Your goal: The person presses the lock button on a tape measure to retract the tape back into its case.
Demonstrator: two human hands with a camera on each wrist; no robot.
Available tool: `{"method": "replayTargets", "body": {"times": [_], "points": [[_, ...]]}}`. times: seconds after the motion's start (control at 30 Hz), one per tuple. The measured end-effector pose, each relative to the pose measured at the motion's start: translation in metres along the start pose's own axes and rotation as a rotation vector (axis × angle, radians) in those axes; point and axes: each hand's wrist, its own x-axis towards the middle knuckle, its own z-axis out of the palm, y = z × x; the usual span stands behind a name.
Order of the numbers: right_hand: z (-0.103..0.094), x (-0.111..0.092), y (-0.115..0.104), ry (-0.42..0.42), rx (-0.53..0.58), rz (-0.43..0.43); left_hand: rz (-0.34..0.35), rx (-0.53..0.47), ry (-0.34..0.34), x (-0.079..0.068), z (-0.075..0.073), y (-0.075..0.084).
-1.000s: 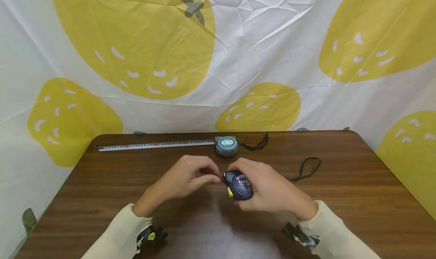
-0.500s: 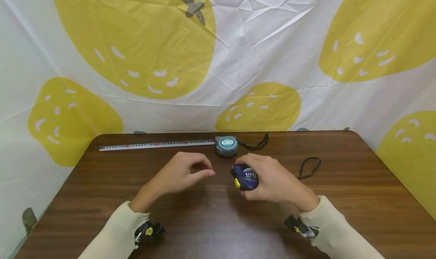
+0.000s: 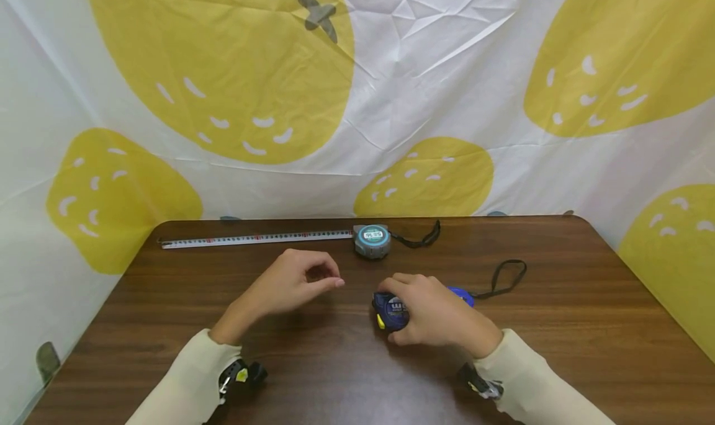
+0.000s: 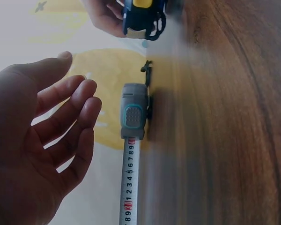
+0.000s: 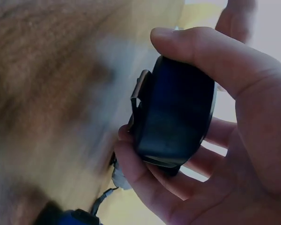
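My right hand [image 3: 436, 313] grips a dark blue tape measure [image 3: 390, 312] with a yellow button, thumb on one side and fingers on the other. The right wrist view shows the metal belt clip [image 5: 140, 85] on its case. My left hand [image 3: 290, 282] is off to the left, fingers loosely bent and holding nothing. Beyond both hands lies a grey and teal tape measure [image 3: 372, 241], its white blade [image 3: 257, 238] drawn out to the left. Behind the right hand a bright blue object [image 3: 461, 296] with a black strap [image 3: 507, 277] is mostly hidden.
The brown wooden table [image 3: 313, 375] ends at a hanging white cloth [image 3: 301, 192] printed with yellow fruit. From the grey tape measure a black wrist strap [image 3: 419, 236] trails right.
My right hand first moved up and right with the dark blue tape measure, then came down and back towards me, uncovering the bright blue object. My left hand drew slightly left.
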Motion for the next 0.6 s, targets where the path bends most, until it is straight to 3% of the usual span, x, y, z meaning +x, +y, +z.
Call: {"method": "replayTargets", "body": {"times": [0.27, 0.6], "points": [[0.0049, 0.0015, -0.0046, -0.061, 0.008, 0.044, -0.03, 0.0, -0.024, -0.0008, -0.0006, -0.0006], [0.0078, 0.0007, -0.005, -0.017, -0.037, 0.028, -0.089, -0.002, -0.027, -0.0007, -0.0046, -0.004]]}}
